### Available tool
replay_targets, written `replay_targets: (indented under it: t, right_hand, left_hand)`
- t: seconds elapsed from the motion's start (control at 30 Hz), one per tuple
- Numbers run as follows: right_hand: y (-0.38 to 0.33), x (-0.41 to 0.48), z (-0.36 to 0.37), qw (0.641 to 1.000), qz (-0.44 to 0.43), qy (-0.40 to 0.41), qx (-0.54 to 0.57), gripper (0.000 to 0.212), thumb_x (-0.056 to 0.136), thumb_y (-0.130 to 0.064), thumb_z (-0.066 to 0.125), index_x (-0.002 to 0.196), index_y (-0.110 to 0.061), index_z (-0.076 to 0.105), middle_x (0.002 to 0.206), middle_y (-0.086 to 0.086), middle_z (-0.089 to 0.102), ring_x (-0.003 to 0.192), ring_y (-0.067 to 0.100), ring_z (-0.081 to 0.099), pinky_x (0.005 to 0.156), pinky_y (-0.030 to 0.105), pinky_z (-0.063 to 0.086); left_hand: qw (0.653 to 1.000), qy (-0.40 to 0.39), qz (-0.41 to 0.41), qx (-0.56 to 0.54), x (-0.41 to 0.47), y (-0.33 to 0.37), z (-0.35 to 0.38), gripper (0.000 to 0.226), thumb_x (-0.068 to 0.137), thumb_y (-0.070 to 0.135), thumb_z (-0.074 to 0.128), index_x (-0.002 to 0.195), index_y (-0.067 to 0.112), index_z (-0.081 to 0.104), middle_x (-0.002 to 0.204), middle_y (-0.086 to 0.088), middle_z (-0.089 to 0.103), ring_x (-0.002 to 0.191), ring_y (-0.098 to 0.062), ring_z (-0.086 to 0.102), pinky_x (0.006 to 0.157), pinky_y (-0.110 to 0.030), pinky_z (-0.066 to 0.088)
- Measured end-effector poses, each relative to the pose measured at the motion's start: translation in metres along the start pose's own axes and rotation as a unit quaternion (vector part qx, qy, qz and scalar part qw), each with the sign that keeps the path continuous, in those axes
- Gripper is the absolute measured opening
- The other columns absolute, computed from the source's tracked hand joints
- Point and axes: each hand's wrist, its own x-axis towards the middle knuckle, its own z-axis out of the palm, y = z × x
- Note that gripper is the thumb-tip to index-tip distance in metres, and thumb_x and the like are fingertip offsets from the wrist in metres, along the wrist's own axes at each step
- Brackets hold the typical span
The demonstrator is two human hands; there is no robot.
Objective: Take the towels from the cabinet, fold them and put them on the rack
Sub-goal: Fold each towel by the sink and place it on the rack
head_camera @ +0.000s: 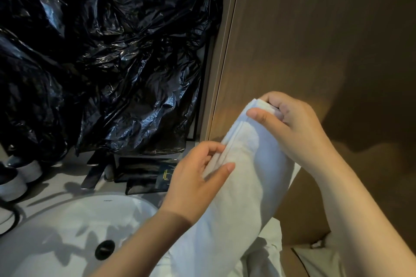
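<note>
White towel, folded lengthwise, held in both hands beside the basin.
Left to right: white sink with dark drain; black plastic sheeting behind (crumpled, glossy); left hand, thumb and fingers pinching the towel's long folded edge; towel slanting up to the right; right hand, fingers curled round its upper end; brown wood panel behind.
</note>
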Motion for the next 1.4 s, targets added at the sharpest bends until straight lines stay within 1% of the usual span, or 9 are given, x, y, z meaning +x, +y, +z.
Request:
replay_targets:
  t: [0.27,0.37,0.47,0.57,0.67,0.9,1.07,1.27,1.4]
  right_hand:
    - [0.012,0.0,0.0,0.998,0.023,0.05,-0.013,0.02,0.094,-0.047,0.058,0.078,-0.034,0.054,0.072,-0.016,0.056,0.078,-0.003,0.057,0.056,0.004,0.039]
    - [0.016,0.0,0.003,0.998,0.03,0.057,-0.017,0.02,0.094,-0.047,0.058,0.082,-0.03,0.057,0.072,-0.014,0.056,0.078,-0.002,0.056,0.055,0.005,0.039]
    - [0.024,0.0,0.004,0.996,0.045,0.075,-0.035,0.03,0.094,-0.049,0.056,0.086,-0.021,0.06,0.074,-0.007,0.058,0.081,0.003,0.056,0.056,0.018,0.044]
    - [0.029,0.0,0.003,0.995,0.05,0.084,-0.037,0.037,0.095,-0.05,0.056,0.086,-0.014,0.06,0.075,0.002,0.059,0.079,0.014,0.055,0.063,0.038,0.05]
    - [0.029,-0.003,0.003,0.994,0.053,0.081,-0.048,0.041,0.095,-0.051,0.054,0.088,-0.011,0.06,0.077,0.007,0.06,0.073,0.022,0.057,0.065,0.043,0.051]
    - [0.029,-0.004,0.0,0.992,0.082,0.091,-0.025,0.02,0.096,-0.047,0.055,0.08,-0.036,0.054,0.079,-0.021,0.057,0.083,-0.009,0.055,0.061,0.013,0.038]
    - [0.032,-0.003,0.001,0.992,0.078,0.1,-0.023,0.019,0.097,-0.046,0.055,0.087,-0.03,0.057,0.078,-0.017,0.057,0.084,-0.007,0.055,0.06,0.015,0.039]
    - [0.039,-0.005,0.005,0.99,0.096,0.102,-0.031,0.019,0.096,-0.046,0.055,0.087,-0.03,0.057,0.077,-0.018,0.056,0.076,0.0,0.057,0.061,0.015,0.038]
    - [0.047,-0.008,0.005,0.987,0.107,0.111,-0.034,0.021,0.096,-0.048,0.055,0.089,-0.029,0.058,0.079,-0.018,0.057,0.077,0.001,0.058,0.062,0.016,0.039]
  left_hand:
    - [0.994,-0.058,0.035,0.089,-0.025,-0.04,0.002,0.01,0.09,0.024,0.067,0.09,0.033,0.062,0.105,0.013,0.057,0.103,0.007,0.052,0.081,0.0,0.035]
    - [0.992,-0.079,-0.001,0.095,-0.029,-0.047,0.003,0.021,0.084,0.044,0.065,0.079,0.024,0.063,0.103,0.012,0.058,0.101,0.002,0.053,0.082,-0.009,0.041]
    - [0.988,-0.12,-0.025,0.095,-0.034,-0.052,0.001,0.056,0.072,0.066,0.06,0.089,0.014,0.071,0.111,0.014,0.057,0.103,0.003,0.053,0.089,-0.014,0.043]
    - [0.979,-0.151,-0.019,0.136,-0.04,-0.059,-0.002,0.045,0.077,0.059,0.067,0.088,0.015,0.068,0.104,0.013,0.055,0.096,-0.002,0.054,0.085,-0.02,0.044]
    - [0.97,-0.136,-0.009,0.202,-0.036,-0.066,-0.008,0.043,0.085,0.053,0.057,0.081,0.01,0.06,0.088,0.008,0.051,0.084,-0.012,0.053,0.078,-0.03,0.045]
    - [0.987,-0.051,-0.045,0.146,-0.025,-0.079,-0.031,0.071,0.063,0.066,0.066,0.064,-0.005,0.06,0.071,-0.014,0.058,0.069,-0.026,0.054,0.066,-0.039,0.044]
    - [0.986,-0.097,-0.107,0.088,-0.033,-0.09,-0.041,0.057,0.041,0.06,0.082,0.056,0.006,0.07,0.076,-0.004,0.067,0.069,-0.015,0.062,0.061,-0.027,0.046]
    - [0.937,-0.221,-0.094,0.253,-0.029,-0.108,-0.058,0.047,0.062,0.058,0.08,0.07,0.013,0.07,0.086,0.005,0.066,0.084,-0.01,0.061,0.082,-0.034,0.049]
    - [0.945,-0.201,-0.131,0.22,-0.035,-0.117,-0.061,0.066,0.051,0.075,0.074,0.058,0.01,0.065,0.075,0.003,0.061,0.069,-0.011,0.059,0.067,-0.032,0.048]
